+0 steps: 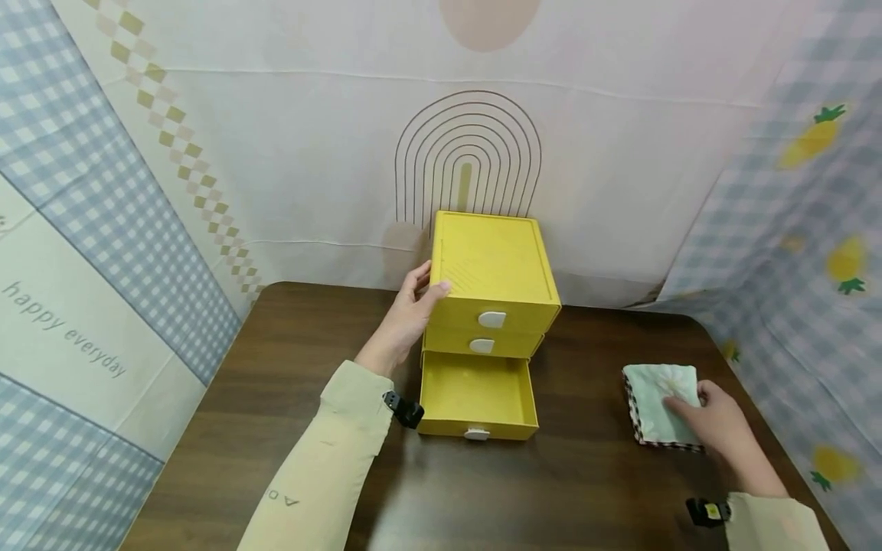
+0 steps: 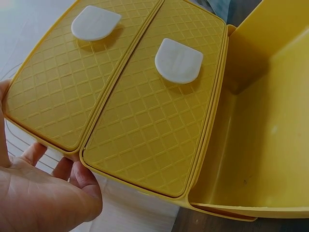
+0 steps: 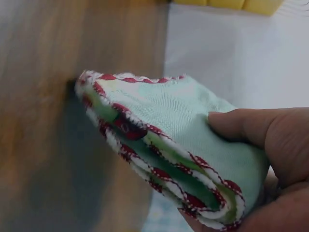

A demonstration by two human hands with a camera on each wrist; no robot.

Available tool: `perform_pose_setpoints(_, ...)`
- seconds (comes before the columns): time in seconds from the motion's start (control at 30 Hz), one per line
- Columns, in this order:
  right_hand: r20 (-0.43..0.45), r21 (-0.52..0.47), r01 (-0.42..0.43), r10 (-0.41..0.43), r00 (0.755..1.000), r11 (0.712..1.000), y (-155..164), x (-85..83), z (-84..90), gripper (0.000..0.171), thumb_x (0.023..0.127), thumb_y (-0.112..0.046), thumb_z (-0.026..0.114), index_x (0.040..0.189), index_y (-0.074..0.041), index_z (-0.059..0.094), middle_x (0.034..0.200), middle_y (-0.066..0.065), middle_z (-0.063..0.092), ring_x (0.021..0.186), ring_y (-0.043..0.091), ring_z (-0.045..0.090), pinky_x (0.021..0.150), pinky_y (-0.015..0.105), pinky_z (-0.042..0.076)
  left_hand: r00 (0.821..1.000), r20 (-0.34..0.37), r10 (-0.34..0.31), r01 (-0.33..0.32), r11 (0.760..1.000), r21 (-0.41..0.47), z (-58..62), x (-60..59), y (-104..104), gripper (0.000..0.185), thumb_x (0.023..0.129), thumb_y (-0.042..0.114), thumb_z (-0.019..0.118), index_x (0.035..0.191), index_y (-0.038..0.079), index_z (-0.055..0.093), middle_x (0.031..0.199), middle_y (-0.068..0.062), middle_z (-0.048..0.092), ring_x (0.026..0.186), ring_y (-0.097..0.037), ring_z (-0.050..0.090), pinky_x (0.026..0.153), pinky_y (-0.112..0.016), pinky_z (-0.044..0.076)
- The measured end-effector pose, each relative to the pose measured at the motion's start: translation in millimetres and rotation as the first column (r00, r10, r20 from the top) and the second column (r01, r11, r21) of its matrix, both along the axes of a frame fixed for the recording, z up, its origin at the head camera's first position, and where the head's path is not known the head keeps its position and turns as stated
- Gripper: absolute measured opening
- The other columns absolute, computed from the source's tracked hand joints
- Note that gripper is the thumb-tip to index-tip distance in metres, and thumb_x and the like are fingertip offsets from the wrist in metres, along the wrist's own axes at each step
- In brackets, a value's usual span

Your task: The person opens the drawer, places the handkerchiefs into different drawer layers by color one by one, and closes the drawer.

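A yellow drawer cabinet [image 1: 494,260] stands at the back of the table, its bottom drawer [image 1: 475,428] pulled out and the upper two drawers closed. My left hand [image 1: 408,317] holds the cabinet's left side, thumb over the top edge and fingers bent against the side wall. In the left wrist view, the white drawer tabs [image 2: 179,61] are close to that hand. At the right, my right hand [image 1: 720,421] pinches a folded mint-green cloth [image 1: 658,390], thumb on top and the other fingers underneath. Layered edges with red-and-white trim show on the cloth [image 3: 178,111] in the right wrist view.
The dark brown wooden table [image 1: 276,398] runs along a pale fabric backdrop [image 1: 310,168] printed with arches. Checked fabric [image 1: 779,252] with pineapples hangs at the right, and blue checked fabric [image 1: 89,145] at the left.
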State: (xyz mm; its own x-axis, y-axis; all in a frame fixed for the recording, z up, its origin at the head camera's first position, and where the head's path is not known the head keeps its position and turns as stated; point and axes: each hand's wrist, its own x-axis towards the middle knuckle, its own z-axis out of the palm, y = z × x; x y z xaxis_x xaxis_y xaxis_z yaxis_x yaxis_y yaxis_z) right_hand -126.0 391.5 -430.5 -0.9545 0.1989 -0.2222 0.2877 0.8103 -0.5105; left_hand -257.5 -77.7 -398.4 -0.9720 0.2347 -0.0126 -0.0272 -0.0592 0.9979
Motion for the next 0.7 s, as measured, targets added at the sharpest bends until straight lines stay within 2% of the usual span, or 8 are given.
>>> perform_pose_setpoints(0.1, 0.006, 0.013, -0.033, 0.033, 0.999, 0.999, -11.3, 0.9, 13.1, 0.078, 0.092, -0.06, 0.052, 0.123, 0.011, 0.039, 0.101, 0.034, 0.048, 0.082, 0.039, 0.053, 0.061, 0.042, 0.044, 1.0, -0.003, -0.006, 0.006, 1.0, 0.0, -0.3, -0.5, 0.3, 0.073, 0.09, 0.053, 0.062, 0.15, 0.032, 0.027, 0.146, 0.0, 0.031, 0.131, -0.018, 0.036, 0.107, -0.04, 0.032)
perform_pose_setpoints(0.17, 0.001, 0.018, -0.06, 0.06, 0.998, 0.998, -20.4, 2.7, 21.8, 0.085, 0.092, -0.061, 0.053, 0.134, 0.012, 0.04, 0.121, 0.038, 0.048, 0.097, 0.044, 0.055, 0.067, 0.045, 0.048, 1.0, -0.003, -0.01, 0.01, 1.0, -0.004, -0.2, -0.2, 0.8, 0.072, 0.09, 0.053, 0.062, 0.15, 0.032, 0.027, 0.146, 0.0, 0.032, 0.132, -0.018, 0.035, 0.107, -0.039, 0.033)
perform_pose_setpoints(0.2, 0.001, 0.012, -0.067, 0.067, 0.998, 0.998, -25.5, 3.3, 25.6, 0.083, 0.091, -0.061, 0.053, 0.131, 0.011, 0.044, 0.119, 0.037, 0.051, 0.096, 0.044, 0.056, 0.067, 0.045, 0.048, 1.0, -0.004, -0.01, 0.01, 1.0, -0.006, -0.3, -0.3, 1.1, 0.072, 0.09, 0.053, 0.062, 0.15, 0.032, 0.027, 0.146, 0.001, 0.032, 0.132, -0.017, 0.035, 0.107, -0.039, 0.033)
perform_pose_setpoints(0.3, -0.012, -0.026, -0.084, 0.083, 0.996, 0.996, -43.3, 5.2, 35.8, 0.066, 0.09, -0.061, 0.056, 0.109, 0.002, 0.06, 0.088, 0.023, 0.061, 0.074, 0.031, 0.058, 0.059, 0.039, 0.046, 1.0, -0.002, -0.006, 0.006, 1.0, -0.013, -0.4, -0.2, 1.5, 0.073, 0.09, 0.054, 0.062, 0.15, 0.033, 0.027, 0.145, 0.002, 0.032, 0.131, -0.017, 0.036, 0.107, -0.039, 0.033)
perform_pose_setpoints(0.4, -0.034, -0.097, -0.092, 0.09, 0.995, 0.991, -62.6, 5.1, 44.0, 0.056, 0.089, -0.059, 0.058, 0.096, -0.004, 0.061, 0.071, 0.007, 0.057, 0.058, 0.023, 0.05, 0.052, 0.036, 0.042, 1.0, 0.0, 0.0, 0.0, 1.0, -0.015, -0.9, -0.7, 1.0, 0.074, 0.089, 0.056, 0.062, 0.15, 0.034, 0.027, 0.145, 0.002, 0.032, 0.13, -0.017, 0.037, 0.107, -0.039, 0.032)
perform_pose_setpoints(0.53, -0.094, -0.206, -0.139, 0.122, 0.988, 0.969, -86.2, 3.6, 49.1, 0.052, 0.089, -0.053, 0.062, 0.108, -0.005, 0.064, 0.077, 0.009, 0.064, 0.059, 0.021, 0.056, 0.052, 0.037, 0.047, 1.0, 0.005, 0.004, -0.004, 1.0, -0.012, -0.8, -1.0, 0.3, 0.074, 0.089, 0.056, 0.062, 0.15, 0.035, 0.027, 0.146, 0.001, 0.031, 0.129, -0.017, 0.037, 0.107, -0.04, 0.032)
perform_pose_setpoints(0.63, -0.144, -0.27, -0.186, 0.151, 0.978, 0.945, -102.4, 0.8, 47.7, 0.046, 0.089, -0.048, 0.066, 0.108, -0.006, 0.066, 0.075, 0.011, 0.064, 0.056, 0.021, 0.055, 0.05, 0.036, 0.047, 1.0, 0.013, 0.002, -0.001, 1.0, -0.009, 0.0, -0.9, -0.4, 0.073, 0.089, 0.054, 0.062, 0.15, 0.035, 0.027, 0.146, 0.001, 0.031, 0.13, -0.017, 0.037, 0.107, -0.039, 0.032)
perform_pose_setpoints(0.7, -0.173, -0.313, -0.214, 0.166, 0.971, 0.925, -112.7, -2.2, 45.5, 0.043, 0.088, -0.045, 0.067, 0.108, -0.008, 0.067, 0.08, 0.01, 0.067, 0.06, 0.02, 0.058, 0.051, 0.036, 0.049, 1.0, 0.025, -0.007, 0.007, 1.0, -0.009, 1.2, -0.9, -1.1, 0.072, 0.091, 0.052, 0.061, 0.15, 0.035, 0.025, 0.147, 0.001, 0.029, 0.132, -0.017, 0.035, 0.108, -0.039, 0.032)
